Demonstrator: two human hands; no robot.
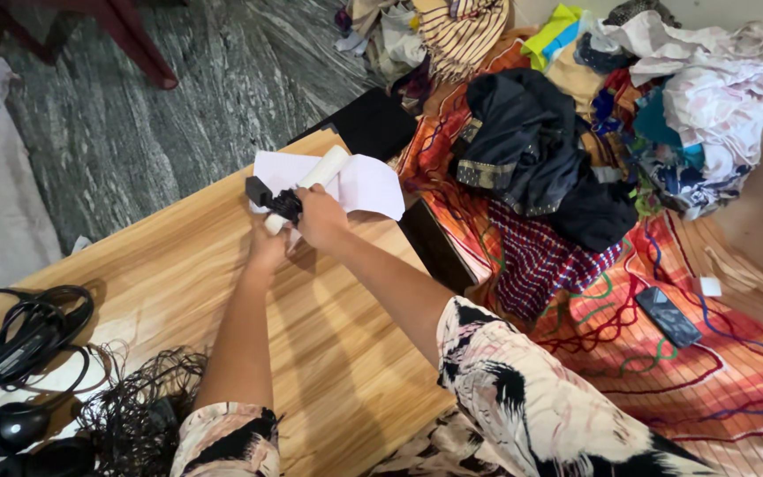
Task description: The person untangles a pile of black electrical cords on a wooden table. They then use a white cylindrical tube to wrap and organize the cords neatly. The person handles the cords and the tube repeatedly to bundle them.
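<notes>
- The white roll lies slantwise across the far end of the wooden bench, with a sheet of white paper spread under and behind it.
- A small black device sits at the roll's lower end; its exact kind is too small to tell, and it appears to meet the roll there.
- The right hand is curled closed over the device and the lower end of the roll, gripping from above.
- The left hand is just below and beside it, fingers tucked under the same spot; it seems to be steadying the roll's end, though how firmly it holds I cannot tell.
- The two hands are close together, touching or nearly so.
- Judging by how things lie, the roll is partly engaged with the device but mostly sticks out beyond it, so the work looks to be in its early or middle part; the paper is loose and unfolded.
- At the near left end of the bench lie coiled black cables and a tangle of thin black wire, well apart from the hands.
- Beyond the bench, a heap of clothes rests on an orange patterned cloth, with a dark phone on it.
</notes>
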